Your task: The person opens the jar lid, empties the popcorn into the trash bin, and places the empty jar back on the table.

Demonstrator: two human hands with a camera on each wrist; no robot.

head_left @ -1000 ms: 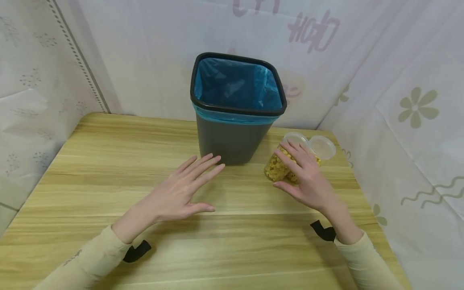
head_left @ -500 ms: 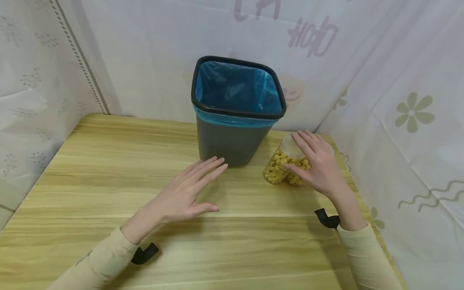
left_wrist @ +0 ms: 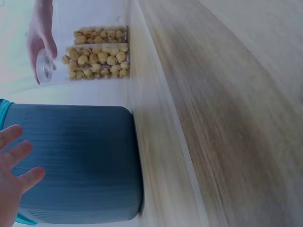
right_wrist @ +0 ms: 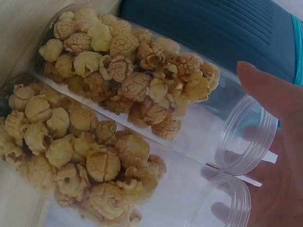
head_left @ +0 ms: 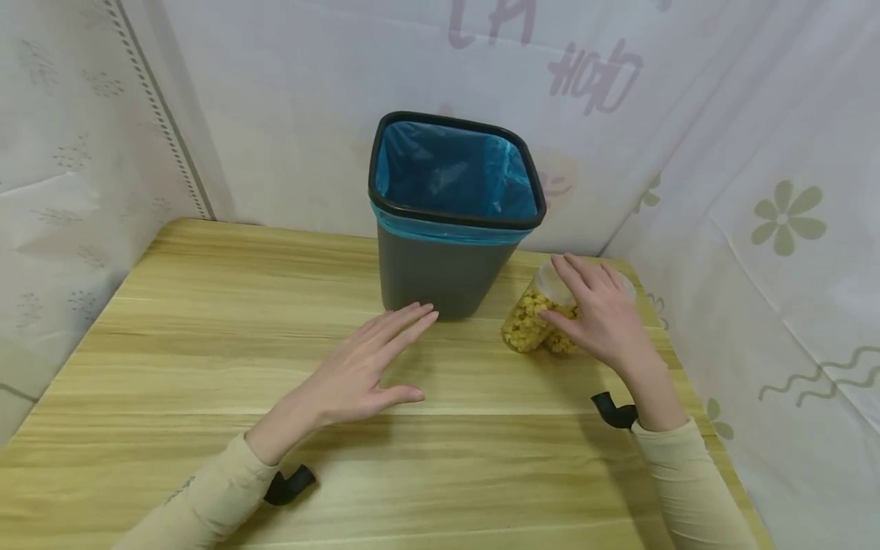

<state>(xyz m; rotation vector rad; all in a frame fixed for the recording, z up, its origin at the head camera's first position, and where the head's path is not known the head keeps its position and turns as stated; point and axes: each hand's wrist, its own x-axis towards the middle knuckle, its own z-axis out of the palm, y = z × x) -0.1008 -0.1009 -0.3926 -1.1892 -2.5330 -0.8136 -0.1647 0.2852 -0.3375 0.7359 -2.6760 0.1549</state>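
Two clear plastic jars of popcorn stand side by side on the table, the left jar (head_left: 525, 325) and the right jar (head_left: 562, 344). Over their tops hovers my right hand (head_left: 608, 325), fingers extended across the right jar and covering much of it. In the right wrist view, the thumb (right_wrist: 265, 87) lies by the rim of the jar nearest the bin (right_wrist: 142, 80), with other fingers seen through the clear tops. My left hand (head_left: 351, 378) holds nothing; its fingers are spread above the table, in front of the bin.
A dark grey bin (head_left: 443, 279) with a blue bag lining it stands at the back middle of the wooden table (head_left: 227, 305). Patterned white cloth (head_left: 289, 122) hangs behind and along both sides. Black curved pieces (head_left: 292, 485) sit at both wrists.
My right hand has shifted right from the left jar to over the right one, uncovering more of the left jar. The left hand has drifted slightly right. Jars and bin stay put.
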